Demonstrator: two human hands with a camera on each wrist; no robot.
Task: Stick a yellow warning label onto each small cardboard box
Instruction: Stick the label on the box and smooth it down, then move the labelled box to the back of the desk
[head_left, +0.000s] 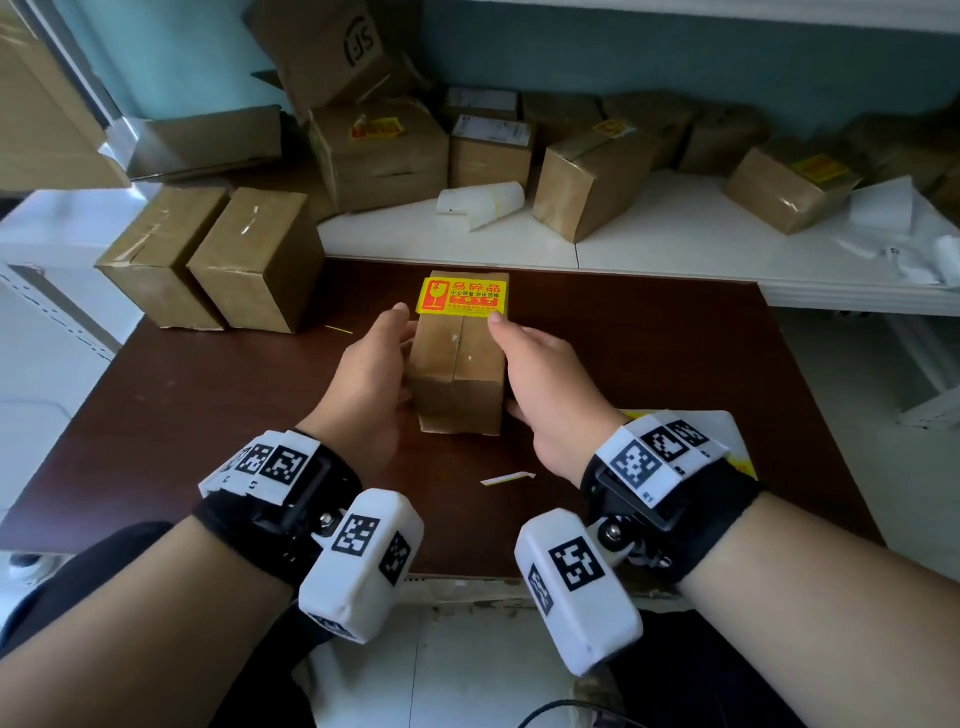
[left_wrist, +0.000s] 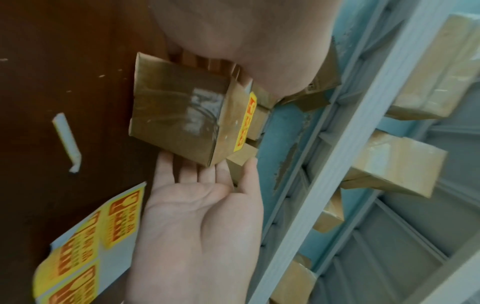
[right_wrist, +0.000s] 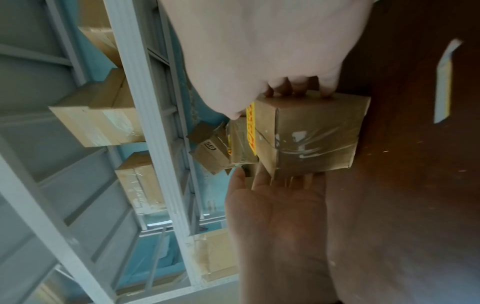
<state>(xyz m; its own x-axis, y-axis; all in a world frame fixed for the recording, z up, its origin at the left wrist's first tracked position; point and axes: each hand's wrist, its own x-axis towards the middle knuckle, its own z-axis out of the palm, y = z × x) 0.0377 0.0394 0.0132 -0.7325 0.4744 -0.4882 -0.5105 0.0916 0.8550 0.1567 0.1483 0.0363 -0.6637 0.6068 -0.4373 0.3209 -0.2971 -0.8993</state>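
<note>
On my far left two plain boxes (head_left: 213, 260) sit side by side at the edge of the brown table (head_left: 208, 405). My left hand (head_left: 366, 384) lies flat against the left side of the small cardboard box (head_left: 457, 374), fingers straight and together, thumb up near the top edge. The box stands in the middle of the table, with a yellow warning label (head_left: 462, 296) stuck across the far end of its top. My right hand (head_left: 550, 389) presses the box's right side, fingers straight, thumb resting on top just below the label. A strip of backing paper (head_left: 506, 478) lies between my wrists. A sheet of labels (left_wrist: 85, 246) lies under my right wrist. More boxes crowd the white shelf (head_left: 675, 234) behind.
</note>
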